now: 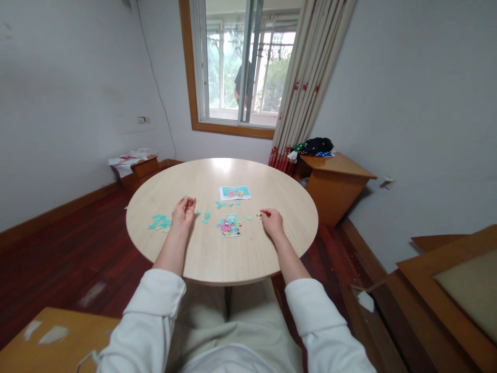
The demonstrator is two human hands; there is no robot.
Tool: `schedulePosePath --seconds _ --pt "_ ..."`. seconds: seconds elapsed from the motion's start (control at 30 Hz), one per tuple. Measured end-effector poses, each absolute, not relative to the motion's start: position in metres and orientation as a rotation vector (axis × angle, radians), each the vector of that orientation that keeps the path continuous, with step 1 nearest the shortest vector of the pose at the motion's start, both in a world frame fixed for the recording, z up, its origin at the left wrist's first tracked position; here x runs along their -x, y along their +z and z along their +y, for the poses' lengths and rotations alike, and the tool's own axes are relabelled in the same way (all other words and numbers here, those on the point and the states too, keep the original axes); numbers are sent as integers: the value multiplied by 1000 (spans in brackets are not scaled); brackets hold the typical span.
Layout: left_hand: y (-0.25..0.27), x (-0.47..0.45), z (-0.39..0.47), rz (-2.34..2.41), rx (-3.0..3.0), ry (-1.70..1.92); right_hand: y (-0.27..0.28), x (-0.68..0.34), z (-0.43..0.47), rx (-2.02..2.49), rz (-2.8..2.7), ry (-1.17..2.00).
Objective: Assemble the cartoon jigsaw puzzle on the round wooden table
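Observation:
A partly assembled jigsaw puzzle [230, 226] with a pink cartoon figure lies near the middle of the round table. My left hand [184, 212] is raised to its left, fingers pinched on a small jigsaw piece [186, 196], mostly hidden at the tips. To the right, my right hand [273, 223] has thumb and forefinger closed at a small dark-and-yellow jigsaw piece [258, 214]. One loose green piece [249, 218] lies between that hand and the puzzle. Behind the puzzle is a printed picture card [235, 192] showing cartoon figures on turquoise.
A pile of turquoise pieces [160, 223] lies at the left of the round table [221, 264], with several more scattered behind the puzzle. A wooden cabinet [334, 181] with cloths stands behind on the right. A person [243, 83] is visible beyond the window.

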State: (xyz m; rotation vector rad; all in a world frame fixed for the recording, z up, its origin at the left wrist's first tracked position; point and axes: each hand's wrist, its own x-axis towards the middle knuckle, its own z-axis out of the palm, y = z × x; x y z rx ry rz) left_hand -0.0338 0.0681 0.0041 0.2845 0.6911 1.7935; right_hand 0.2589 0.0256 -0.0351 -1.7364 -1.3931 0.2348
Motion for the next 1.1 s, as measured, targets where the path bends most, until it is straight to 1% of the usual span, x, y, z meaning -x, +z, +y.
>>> schedulePosePath --seconds 0.2,0.67,1.1 --pt "2 36 70 759 -336 1798 -37 -258 27 1719 -1389 200" --pt "7 32 62 704 -409 1793 -33 -255 23 1729 -1394 209" --pt "9 38 62 656 -282 1835 -38 -257 26 1688 -1390 196"
